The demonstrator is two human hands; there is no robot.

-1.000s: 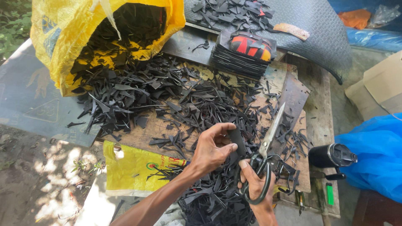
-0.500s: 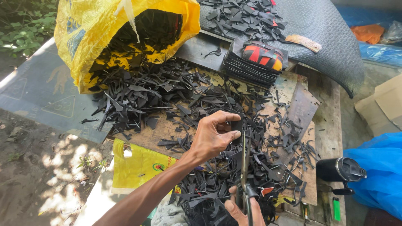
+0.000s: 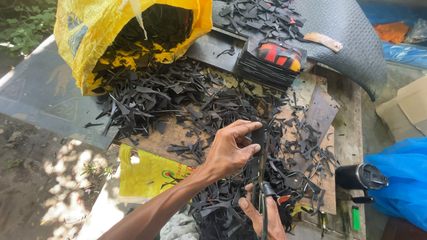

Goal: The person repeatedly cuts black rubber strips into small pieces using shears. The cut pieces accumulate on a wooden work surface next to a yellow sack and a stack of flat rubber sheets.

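Observation:
My left hand (image 3: 231, 149) pinches a small black rubber piece (image 3: 257, 138) between thumb and fingers, above a wooden board (image 3: 164, 138) strewn with black offcuts. My right hand (image 3: 260, 215), low at the frame's bottom edge, grips the handles of a pair of scissors (image 3: 263, 178). The blades point up and away from me and meet the black piece at its lower edge. A heap of black rubber scraps (image 3: 151, 93) spills from a yellow sack (image 3: 93, 40) at the upper left.
A stack of cut black pieces with a red and yellow piece on top (image 3: 273, 60) lies beyond the board. A grey textured mat (image 3: 351, 49) holds more scraps. A black flask (image 3: 360, 177), a green lighter (image 3: 356, 218), a blue bag (image 3: 400, 178) and a cardboard box (image 3: 407, 111) stand at the right.
The scissors swung from slanting right to pointing nearly straight up, closing on the black piece. My left hand moved right and lower with the piece. The camera view shifted slightly.

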